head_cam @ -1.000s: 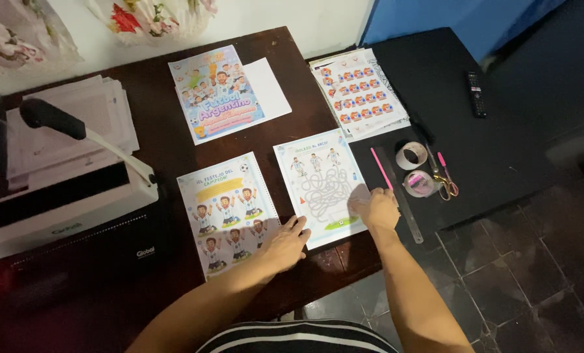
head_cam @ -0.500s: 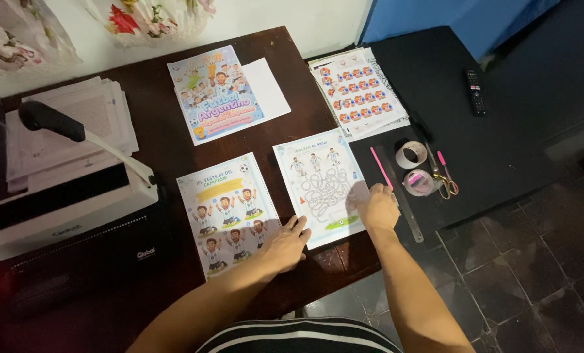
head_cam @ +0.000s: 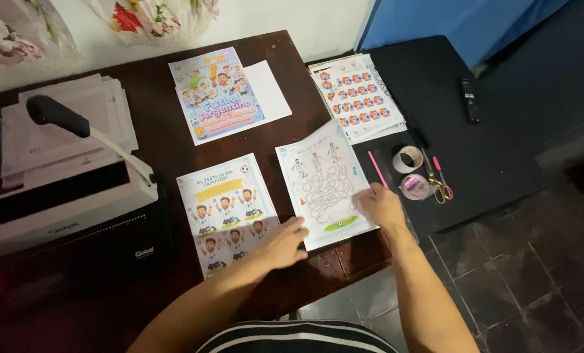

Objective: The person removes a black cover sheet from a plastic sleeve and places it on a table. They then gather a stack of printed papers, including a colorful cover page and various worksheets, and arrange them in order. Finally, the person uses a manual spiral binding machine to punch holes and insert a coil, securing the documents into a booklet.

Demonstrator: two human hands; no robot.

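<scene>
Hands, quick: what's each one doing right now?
Left hand: open, flat on the cartoon sheet.
Right hand: open, fingers on the maze sheet.

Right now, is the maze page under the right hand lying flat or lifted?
Partly lifted: the maze page curls up at its far edge while the right hand presses its near corner against the table.

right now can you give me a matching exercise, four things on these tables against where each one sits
Things:
1 maze sheet
2 remote
3 binding machine
4 tape rolls

Places:
a far side of the black table
b under the right hand
c left end of the brown table
d beside the scissors

Pairs: 1-b, 2-a, 3-c, 4-d
</scene>
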